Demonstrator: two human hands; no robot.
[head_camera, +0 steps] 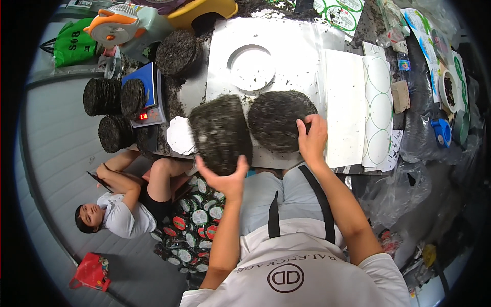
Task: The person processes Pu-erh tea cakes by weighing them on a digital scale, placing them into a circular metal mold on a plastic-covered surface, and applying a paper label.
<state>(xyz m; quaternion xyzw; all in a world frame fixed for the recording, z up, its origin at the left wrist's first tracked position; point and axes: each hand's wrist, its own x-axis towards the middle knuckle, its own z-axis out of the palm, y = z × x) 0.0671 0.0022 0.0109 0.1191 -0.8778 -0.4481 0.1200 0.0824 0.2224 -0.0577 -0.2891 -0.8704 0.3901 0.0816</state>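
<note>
My left hand [226,182] grips the near edge of a thick, dark stack of pressed dried seaweed [220,130], tilted and blurred by motion. On the right, my right hand [315,140] pinches the edge of a round, dark seaweed cake [280,121], which is also slightly blurred. Beneath both hands is a metal work tray [291,46], where a white ring mould [273,73] lies just beyond the cakes. A stack of white paper discs [180,135] sits left of the held stack.
A digital scale [150,84] carries a seaweed cake; more stacks [101,96] stand beside it. White label sheets [345,107] lie right. A fan [115,25] and yellow basin [203,13] stand at the back. Left, a seated person [122,211] is near several packed discs [191,230].
</note>
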